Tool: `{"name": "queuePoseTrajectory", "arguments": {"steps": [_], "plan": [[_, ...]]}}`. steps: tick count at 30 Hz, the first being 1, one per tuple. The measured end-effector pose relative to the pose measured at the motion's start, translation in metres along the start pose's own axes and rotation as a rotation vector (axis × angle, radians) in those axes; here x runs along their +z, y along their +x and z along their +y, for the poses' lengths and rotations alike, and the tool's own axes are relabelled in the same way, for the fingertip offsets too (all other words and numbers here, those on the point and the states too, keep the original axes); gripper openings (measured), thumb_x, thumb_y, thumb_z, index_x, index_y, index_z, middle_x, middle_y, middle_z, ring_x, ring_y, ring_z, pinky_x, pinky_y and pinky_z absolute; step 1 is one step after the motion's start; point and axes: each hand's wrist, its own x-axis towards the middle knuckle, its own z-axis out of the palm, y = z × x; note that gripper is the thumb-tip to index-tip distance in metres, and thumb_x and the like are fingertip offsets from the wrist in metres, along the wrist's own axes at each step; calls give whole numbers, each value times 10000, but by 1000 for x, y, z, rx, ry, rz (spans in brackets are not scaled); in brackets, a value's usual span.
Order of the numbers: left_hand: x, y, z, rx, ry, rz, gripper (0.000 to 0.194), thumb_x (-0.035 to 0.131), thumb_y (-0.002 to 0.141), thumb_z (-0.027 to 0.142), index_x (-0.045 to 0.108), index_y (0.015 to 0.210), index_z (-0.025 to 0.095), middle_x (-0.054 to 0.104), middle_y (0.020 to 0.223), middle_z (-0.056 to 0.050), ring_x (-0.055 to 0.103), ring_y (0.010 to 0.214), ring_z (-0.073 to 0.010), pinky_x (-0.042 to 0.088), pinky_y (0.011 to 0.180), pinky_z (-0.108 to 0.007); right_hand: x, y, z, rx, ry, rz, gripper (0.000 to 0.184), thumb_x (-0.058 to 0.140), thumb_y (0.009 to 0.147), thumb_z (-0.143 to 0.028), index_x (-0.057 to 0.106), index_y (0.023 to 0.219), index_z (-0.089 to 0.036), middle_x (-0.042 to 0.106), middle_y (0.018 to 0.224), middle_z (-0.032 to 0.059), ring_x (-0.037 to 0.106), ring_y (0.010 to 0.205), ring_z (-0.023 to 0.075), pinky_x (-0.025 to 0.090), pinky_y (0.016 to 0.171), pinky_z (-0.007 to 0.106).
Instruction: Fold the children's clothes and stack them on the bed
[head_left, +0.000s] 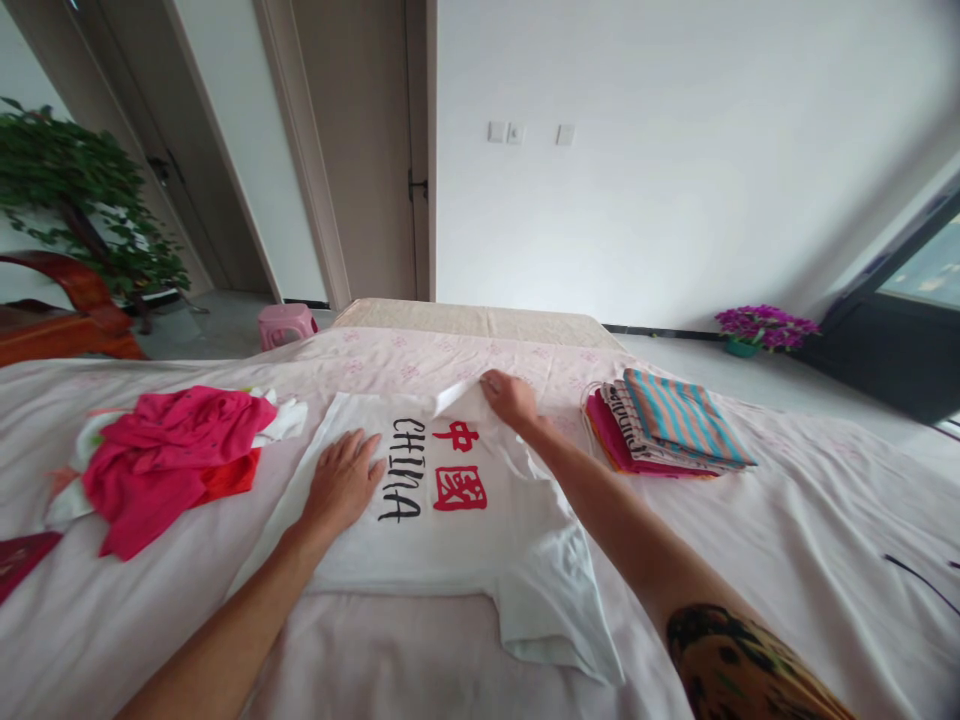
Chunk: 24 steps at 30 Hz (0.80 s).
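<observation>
A white T-shirt [450, 555] with black "CHINA" lettering and red characters lies spread on the pale pink sheet [810, 560], its collar side toward the right. My left hand [345, 478] rests flat on the shirt's left part, fingers stretched out. At the far edge of the shirt, my right hand [511, 400] pinches the fabric and lifts a fold of it. The near sleeve spreads toward me at the lower right, while the far sleeve is partly hidden behind my right hand and forearm.
To the left lies a loose heap of clothes with a bright pink garment [172, 450] on top. A folded stack with a blue-striped cloth [679, 410] stands at right. Beyond are a pink stool [287, 322], purple flowers [765, 325] and a wooden chair [75, 300].
</observation>
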Motion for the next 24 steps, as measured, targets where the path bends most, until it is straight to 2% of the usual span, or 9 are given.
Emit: {"name": "queuePoseTrajectory", "arguments": {"steps": [1,4,7,10,12,13,16,20,24], "plan": [[0,0,0,0,3,-1,450,403,977,390,549,1358,200,518,1435,-126,458,1327,-278,345,1099,-438,-5,9,11,222,-2,-21,397,332,1007,-387,595,1271,-250,665,1200,67,610,1065,215,440,825,284],[-1,0,0,-2,6,-6,460,399,978,394,546,1362,189,514,1436,-135,456,1328,-282,344,1100,-439,-13,17,37,395,-27,-49,439,380,962,-276,536,1347,-134,637,1234,166,606,1092,271,458,846,340],[-1,0,1,2,8,-9,460,399,977,387,546,1363,182,514,1433,-145,461,1323,-286,346,1096,-447,-5,-2,38,359,-60,-18,493,429,929,-231,473,1412,-139,556,1353,177,532,1206,293,417,960,382],[-1,0,1,-6,10,-8,459,396,977,385,543,1363,185,509,1439,-149,455,1327,-297,338,1093,-476,13,-31,24,142,-109,22,519,431,953,-279,406,1462,-179,472,1459,137,431,1309,278,338,1066,395],[0,-1,1,-21,6,-10,456,398,976,395,542,1361,198,502,1448,-144,442,1339,-303,330,1091,-498,22,-48,20,-2,-144,-9,533,421,973,-328,374,1479,-167,418,1508,130,359,1369,271,283,1115,394],[0,-1,1,-30,3,-10,456,401,973,401,540,1361,206,500,1451,-141,433,1346,-304,328,1090,-505,23,-55,20,-26,-158,-40,532,411,982,-343,372,1478,-153,405,1519,135,339,1385,268,268,1125,387],[1,-2,0,-55,-6,-7,458,411,965,416,536,1362,223,498,1454,-137,416,1359,-303,324,1087,-510,15,-70,33,63,-174,-62,481,364,1001,-322,426,1434,-122,451,1475,169,407,1340,265,315,1083,353],[2,-2,0,-58,-11,-1,449,407,962,416,541,1352,237,496,1456,-130,414,1358,-303,317,1087,-512,-12,-89,52,209,-115,-32,377,346,993,-276,594,1244,-146,629,1251,152,564,1163,249,396,952,303],[1,-2,0,-48,9,1,450,391,967,410,541,1349,224,503,1446,-140,421,1347,-309,322,1075,-520,-24,-114,43,284,-91,-146,328,424,960,-389,639,1102,-185,685,1135,116,628,1051,252,427,835,303]]}}
